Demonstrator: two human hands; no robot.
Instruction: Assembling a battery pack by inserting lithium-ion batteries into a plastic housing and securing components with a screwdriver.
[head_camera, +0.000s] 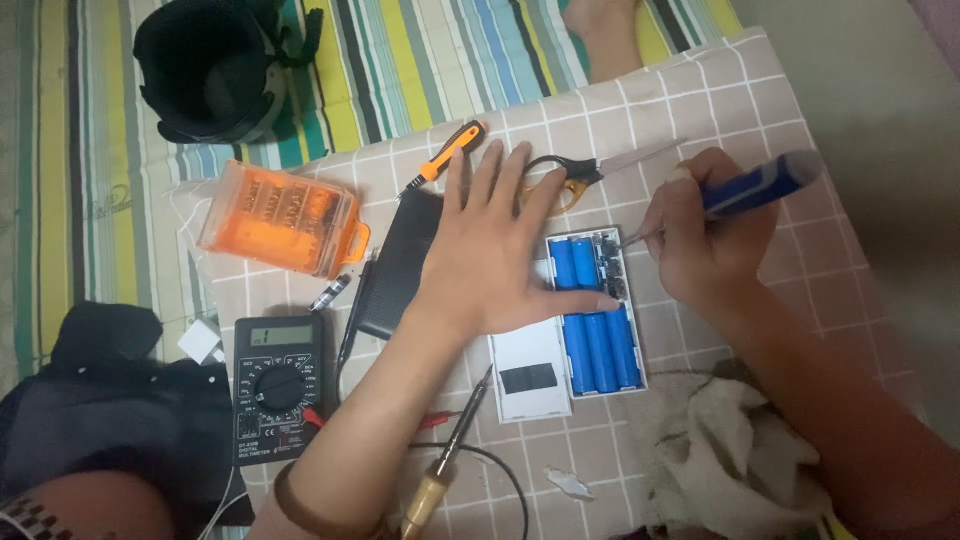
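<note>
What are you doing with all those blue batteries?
A person's left hand lies flat and open, holding down a white case packed with blue batteries. The right hand grips a blue-handled screwdriver whose tip touches the small circuit board at the top of the case. Around them on the checked cloth lie scissors, an orange bit box, a black meter and a soldering iron.

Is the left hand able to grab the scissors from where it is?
Probably yes. The left hand lies flat, fingers spread, and the scissors sit right by its fingertips with nothing between them.
</note>
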